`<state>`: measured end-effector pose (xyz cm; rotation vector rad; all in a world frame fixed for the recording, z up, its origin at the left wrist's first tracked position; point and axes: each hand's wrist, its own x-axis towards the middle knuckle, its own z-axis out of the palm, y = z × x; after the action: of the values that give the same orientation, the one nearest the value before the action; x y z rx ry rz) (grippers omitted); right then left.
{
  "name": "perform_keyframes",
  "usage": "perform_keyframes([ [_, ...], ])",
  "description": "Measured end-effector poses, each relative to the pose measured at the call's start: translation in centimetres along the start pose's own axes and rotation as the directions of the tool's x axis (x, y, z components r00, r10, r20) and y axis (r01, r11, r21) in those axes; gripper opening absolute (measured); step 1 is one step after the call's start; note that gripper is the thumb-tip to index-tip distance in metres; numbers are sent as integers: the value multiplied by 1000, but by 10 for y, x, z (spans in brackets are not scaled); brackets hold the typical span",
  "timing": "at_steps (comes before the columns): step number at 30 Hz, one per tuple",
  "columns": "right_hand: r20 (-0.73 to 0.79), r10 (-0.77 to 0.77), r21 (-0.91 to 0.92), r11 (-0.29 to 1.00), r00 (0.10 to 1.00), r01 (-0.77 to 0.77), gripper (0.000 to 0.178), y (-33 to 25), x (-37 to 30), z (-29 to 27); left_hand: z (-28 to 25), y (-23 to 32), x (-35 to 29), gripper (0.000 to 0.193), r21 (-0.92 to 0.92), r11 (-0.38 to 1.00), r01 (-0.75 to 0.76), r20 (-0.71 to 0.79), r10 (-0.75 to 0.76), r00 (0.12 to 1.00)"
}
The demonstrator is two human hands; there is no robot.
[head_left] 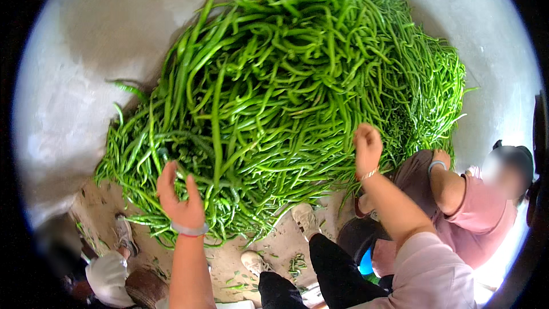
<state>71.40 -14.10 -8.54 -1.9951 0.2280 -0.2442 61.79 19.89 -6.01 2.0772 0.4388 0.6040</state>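
Note:
A big heap of long green chili peppers fills the middle of the view. Over its near left part is my left hand, thumb and fingers apart, with a grey band at the wrist. I see nothing gripped in it. My right hand is above the near right part of the heap, its fingers curled in. No pepper sticks out from between those fingers. Whether either hand touches the peppers below it, I cannot tell.
A pale wall rises behind the heap. To the right sits a person in a pink top, beside a dark bucket. Another person's white sleeve shows at lower left. Loose peppers lie near my shoes.

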Motion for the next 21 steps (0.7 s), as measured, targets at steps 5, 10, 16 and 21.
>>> perform_keyframes([
  [5, -111, 351, 107, 934, 930, -340, 25, 30, 103, -16, 95, 47, 62, 39, -101, 964, -246, 183, 261, 948],
  [10, 307, 662, 563, 453, 684, -691, 46, 18, 147, 26, 170, 141, 146, 48, -3, 747, -665, 187, 654, 733],
  [16, 608, 564, 687, -20, 560, -726, 59, 11, 188, 73, 276, 224, 221, 83, 172, 680, -712, 355, 632, 689],
  [21, 633, 641, 467, 130, 433, -875, 76, 20, 203, 78, 326, 255, 272, 100, 636, 573, -518, 733, -236, 639],
])
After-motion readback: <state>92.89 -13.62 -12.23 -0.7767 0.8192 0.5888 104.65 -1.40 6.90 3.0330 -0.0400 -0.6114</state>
